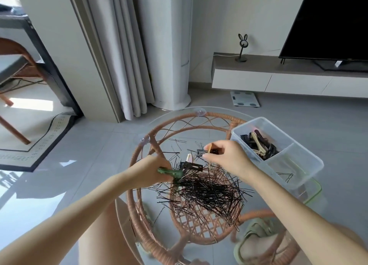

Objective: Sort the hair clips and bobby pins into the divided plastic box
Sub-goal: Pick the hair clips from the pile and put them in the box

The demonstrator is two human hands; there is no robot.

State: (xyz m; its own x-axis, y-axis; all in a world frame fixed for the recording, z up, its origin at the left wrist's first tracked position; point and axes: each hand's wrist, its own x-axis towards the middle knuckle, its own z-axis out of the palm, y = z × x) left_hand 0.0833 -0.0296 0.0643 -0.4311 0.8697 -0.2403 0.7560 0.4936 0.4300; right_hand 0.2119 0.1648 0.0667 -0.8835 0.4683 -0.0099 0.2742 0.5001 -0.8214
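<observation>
Rug corner point(49, 137) and wooden chair leg point(14, 131) on the floor far left, well apart from the table. Next, left hand point(151, 171) low over the left side of the round glass tabletop point(219, 125), fingers curled round a green hair clip point(171, 173), one end sticking out to the left, the other touching the left fringe of the heap. Heap of black bobby pins point(209, 193) spread from the middle of the glass toward its near edge, with a few strays lying apart toward the far edge. Rattan frame point(137, 195) showing through beneath. At the heap's far-left fringe, just beside the green one, a black hair clip point(192, 167) lying flat; just beyond it a pale clip point(189, 157), partly hidden. Right hand point(227, 157) above the far fringe of the heap, thumb and forefinger pinching a thin tan pin point(209, 148) held nearly upright, other fingers loosely bent. Something dark under those fingertips, too tangled to tell.

Divided plastic box point(298, 145) at the right edge of the tabletop, clear-walled, set slantwise, two compartments. Far one holding black and beige clips point(258, 145) in a jumble, near one holding a few wire pins point(287, 176). Under the glass at the near right, a pale green sandal point(256, 237). Against the far wall, a rabbit-eared ornament point(243, 46) on a low white cabinet point(278, 81), and a dark television point(328, 22) at the right.
</observation>
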